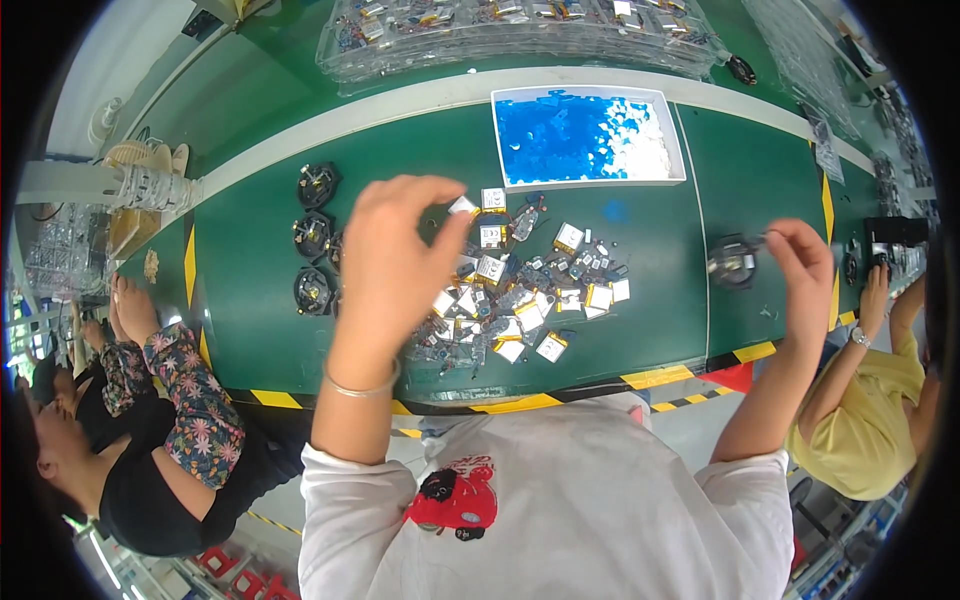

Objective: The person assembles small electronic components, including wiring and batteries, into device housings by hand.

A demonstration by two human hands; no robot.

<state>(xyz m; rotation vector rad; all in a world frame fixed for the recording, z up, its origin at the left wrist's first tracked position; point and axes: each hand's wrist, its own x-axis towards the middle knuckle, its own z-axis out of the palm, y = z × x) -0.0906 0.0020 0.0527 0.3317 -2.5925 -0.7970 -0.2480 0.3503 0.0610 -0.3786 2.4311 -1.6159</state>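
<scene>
The left hand [395,262] pinches a small silver pack [462,207] above the pile of parts [525,290] on the green worktop [260,300]. The right hand [805,265] pinches a thin wire on a round black part [733,262]. A loose pinch could drop the pack into the pile, and a hard tug might snap the wire.

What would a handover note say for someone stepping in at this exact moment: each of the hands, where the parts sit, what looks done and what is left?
Left hand: raised over the bench, pinching a small silver-white part between thumb and fingertips.
Right hand: raised at the right, fingertips at a round black component; whether it grips it cannot be told.
Parts: a loose pile of small flat packs with wires lies mid-bench on the green mat. A white tray with blue pieces sits behind it.
Done: three round black units stand in a column at the left.
Left: the pile remains large.
</scene>
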